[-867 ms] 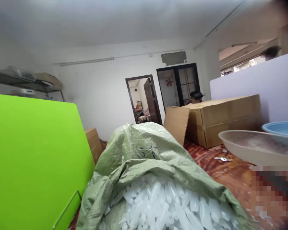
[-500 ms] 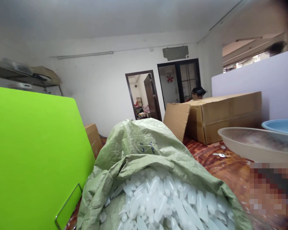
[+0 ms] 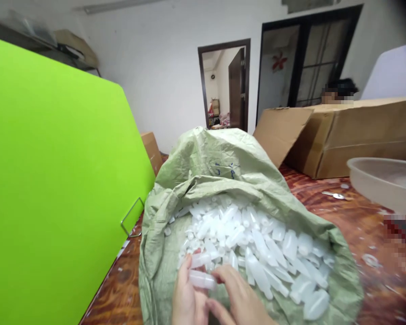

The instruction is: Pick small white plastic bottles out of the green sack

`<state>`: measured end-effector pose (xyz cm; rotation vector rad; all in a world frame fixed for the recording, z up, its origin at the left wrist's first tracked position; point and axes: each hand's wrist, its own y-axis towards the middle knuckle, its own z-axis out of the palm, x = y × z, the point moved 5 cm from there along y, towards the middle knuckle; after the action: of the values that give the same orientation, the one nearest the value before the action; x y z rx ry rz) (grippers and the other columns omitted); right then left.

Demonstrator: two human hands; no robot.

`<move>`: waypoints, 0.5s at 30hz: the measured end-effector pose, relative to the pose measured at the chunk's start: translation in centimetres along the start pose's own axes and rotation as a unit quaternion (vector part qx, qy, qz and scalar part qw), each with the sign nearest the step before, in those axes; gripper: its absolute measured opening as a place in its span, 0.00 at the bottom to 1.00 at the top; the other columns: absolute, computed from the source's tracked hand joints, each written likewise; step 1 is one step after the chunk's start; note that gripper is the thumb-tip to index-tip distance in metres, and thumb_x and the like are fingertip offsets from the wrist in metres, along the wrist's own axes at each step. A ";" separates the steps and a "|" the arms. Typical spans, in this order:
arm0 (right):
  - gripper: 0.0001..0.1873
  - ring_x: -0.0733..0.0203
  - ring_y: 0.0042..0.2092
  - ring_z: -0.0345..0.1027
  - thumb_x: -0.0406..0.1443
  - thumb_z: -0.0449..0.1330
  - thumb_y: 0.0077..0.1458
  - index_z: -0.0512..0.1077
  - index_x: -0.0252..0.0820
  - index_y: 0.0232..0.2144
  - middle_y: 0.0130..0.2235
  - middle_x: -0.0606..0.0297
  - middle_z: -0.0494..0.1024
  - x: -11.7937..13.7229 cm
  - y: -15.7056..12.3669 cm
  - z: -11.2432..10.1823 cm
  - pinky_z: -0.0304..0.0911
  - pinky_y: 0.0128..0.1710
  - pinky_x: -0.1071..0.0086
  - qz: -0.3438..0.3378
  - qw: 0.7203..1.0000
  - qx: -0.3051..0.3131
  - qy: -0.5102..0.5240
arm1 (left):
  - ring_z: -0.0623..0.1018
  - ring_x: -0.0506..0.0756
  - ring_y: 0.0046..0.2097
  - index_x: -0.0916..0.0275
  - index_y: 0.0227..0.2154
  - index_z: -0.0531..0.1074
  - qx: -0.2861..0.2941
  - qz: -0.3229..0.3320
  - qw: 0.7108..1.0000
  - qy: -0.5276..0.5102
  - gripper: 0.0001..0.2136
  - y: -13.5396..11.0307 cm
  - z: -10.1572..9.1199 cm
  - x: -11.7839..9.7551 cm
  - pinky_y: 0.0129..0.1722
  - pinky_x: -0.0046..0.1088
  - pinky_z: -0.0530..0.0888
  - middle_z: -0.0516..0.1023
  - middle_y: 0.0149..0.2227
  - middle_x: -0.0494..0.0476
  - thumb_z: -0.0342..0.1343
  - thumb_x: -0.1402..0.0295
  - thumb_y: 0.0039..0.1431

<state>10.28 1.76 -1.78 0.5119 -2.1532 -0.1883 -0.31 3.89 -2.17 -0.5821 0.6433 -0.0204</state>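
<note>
At the bottom middle, my left hand (image 3: 184, 291) closes around a small translucent white plastic bottle (image 3: 202, 280). A second similar bottle (image 3: 200, 260) lies along its fingertips; whether it is gripped too, I cannot tell. My right hand (image 3: 240, 295) is just to the right, its thumb and forefinger apart beside the held bottle's end, with nothing seen between them. Slight blur hides whether they touch it. Both hands are over the mouth of a pale green woven sack (image 3: 219, 151), which holds a heap of the same white plastic pieces (image 3: 260, 246).
A bright green panel (image 3: 61, 180) with a wire handle (image 3: 131, 219) stands at left. Right of the sack, the reddish-brown table (image 3: 325, 212) carries a key (image 3: 334, 195), a translucent basin (image 3: 385, 183) and a large cardboard box (image 3: 368, 140). A person's head (image 3: 340, 90) shows behind the box.
My view has tilted down, so the sack and boxes sit higher in the picture. Both my hands have come into view over the sack, the left with a plastic bottle in it.
</note>
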 end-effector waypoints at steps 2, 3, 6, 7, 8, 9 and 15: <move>0.12 0.58 0.38 0.68 0.41 0.49 0.58 0.65 0.40 0.38 0.36 0.59 0.73 0.7 0.0 -0.2 0.64 0.38 0.66 0.014 1.000 -0.005 0.013 | 0.76 0.51 0.29 0.68 0.35 0.69 -0.001 0.011 1.000 -0.004 0.06 -0.4 0.3 -0.1 0.31 0.24 0.73 0.76 0.29 0.57 0.48 0.73 0.59; 0.10 0.60 0.35 0.68 0.39 0.48 0.59 0.65 0.41 0.36 0.34 0.61 0.73 0.9 0.0 -0.3 0.64 0.35 0.68 0.042 0.999 -0.002 0.031 | 0.77 0.51 0.30 0.69 0.36 0.69 -0.002 0.012 1.000 -0.008 0.07 -0.6 0.3 -0.1 0.31 0.25 0.73 0.76 0.29 0.58 0.47 0.73 0.60; 0.08 0.62 0.35 0.67 0.37 0.49 0.59 0.65 0.42 0.37 0.34 0.63 0.72 1.5 -0.2 -0.4 0.64 0.35 0.70 0.048 0.997 0.002 0.059 | 0.76 0.51 0.28 0.70 0.37 0.69 -0.004 -0.001 1.000 -0.016 0.08 -0.8 0.2 -0.1 0.30 0.24 0.73 0.75 0.30 0.59 0.47 0.72 0.60; 0.08 0.61 0.36 0.67 0.37 0.49 0.58 0.65 0.41 0.38 0.36 0.62 0.72 1.8 -0.2 -0.5 0.63 0.37 0.69 0.019 0.999 -0.001 0.046 | 0.76 0.50 0.27 0.69 0.38 0.69 -0.004 -0.003 1.000 -0.013 0.08 -0.9 0.1 -0.2 0.28 0.24 0.73 0.75 0.30 0.58 0.47 0.72 0.59; 0.09 0.60 0.38 0.66 0.36 0.49 0.58 0.65 0.40 0.40 0.37 0.60 0.72 2.1 -0.3 -0.5 0.63 0.39 0.67 -0.011 1.000 -0.004 0.027 | 0.75 0.50 0.27 0.69 0.38 0.69 -0.003 -0.004 1.000 -0.009 0.08 -0.9 0.0 -0.2 0.27 0.24 0.72 0.75 0.29 0.58 0.48 0.72 0.59; 0.10 0.59 0.38 0.66 0.36 0.50 0.58 0.65 0.40 0.41 0.37 0.59 0.72 2.2 -0.3 -0.4 0.62 0.40 0.66 -0.029 1.000 -0.006 0.010 | 0.75 0.50 0.26 0.69 0.37 0.70 -0.003 -0.001 1.000 -0.006 0.08 -0.9 -0.2 -0.3 0.27 0.24 0.72 0.75 0.29 0.58 0.49 0.72 0.58; 0.06 0.62 0.33 0.66 0.36 0.52 0.56 0.68 0.41 0.35 0.32 0.65 0.72 1.6 -0.4 0.9 0.62 0.33 0.71 0.074 0.994 0.028 0.081 | 0.77 0.52 0.34 0.68 0.33 0.69 0.001 0.081 0.997 0.013 0.05 -1.2 -1.4 -0.6 0.36 0.25 0.73 0.76 0.31 0.58 0.50 0.74 0.55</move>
<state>8.81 0.63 -1.27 0.3849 -2.0326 -0.0035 -1.42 2.31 -2.07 -0.5267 0.7136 0.1242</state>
